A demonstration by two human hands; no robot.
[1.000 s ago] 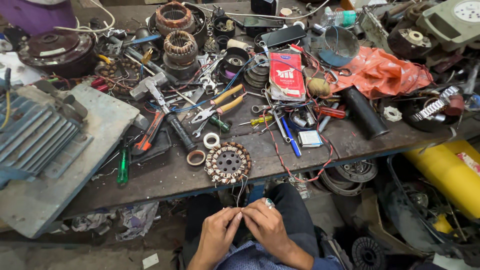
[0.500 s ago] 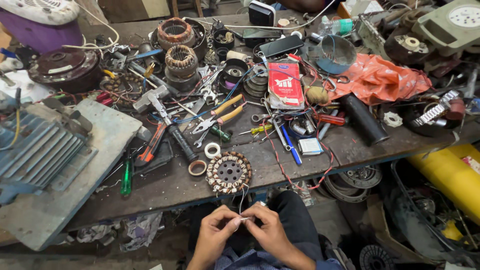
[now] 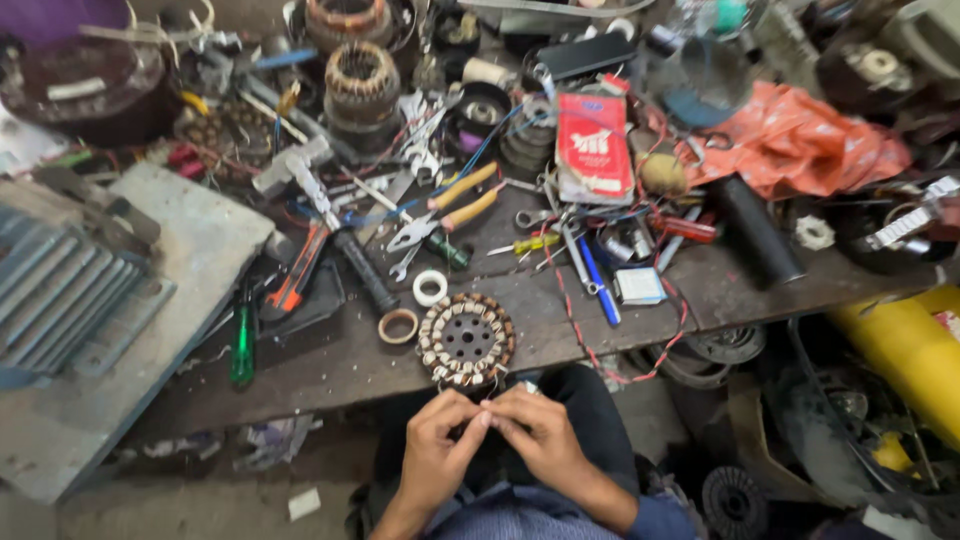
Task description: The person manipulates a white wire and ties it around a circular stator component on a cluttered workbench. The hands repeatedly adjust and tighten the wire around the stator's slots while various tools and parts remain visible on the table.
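Two hands work wires below a round motor coil at a cluttered desk's near edge.
Left hand (image 3: pixel 437 447) and right hand (image 3: pixel 533 433) meet fingertip to fingertip, apparently pinching thin wires from the motor coil (image 3: pixel 465 338), kept close on the desk (image 3: pixel 330 365).

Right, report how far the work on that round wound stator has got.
Done: the stator lies flat at the bench edge, its coils wound. In hand: left hand and right hand pinch its thin leads together just below it. Left: cannot tell; the lead ends are hidden by fingers.

Lighting: soft, even daylight, moderately bright on the tabletop (image 3: pixel 330 370), dimmer beneath it; shadows faint, no strong glare. Sharpness: slight motion blur throughout, heaviest along the top edge and corners. Distortion: wide-angle bowing at the frame edges.
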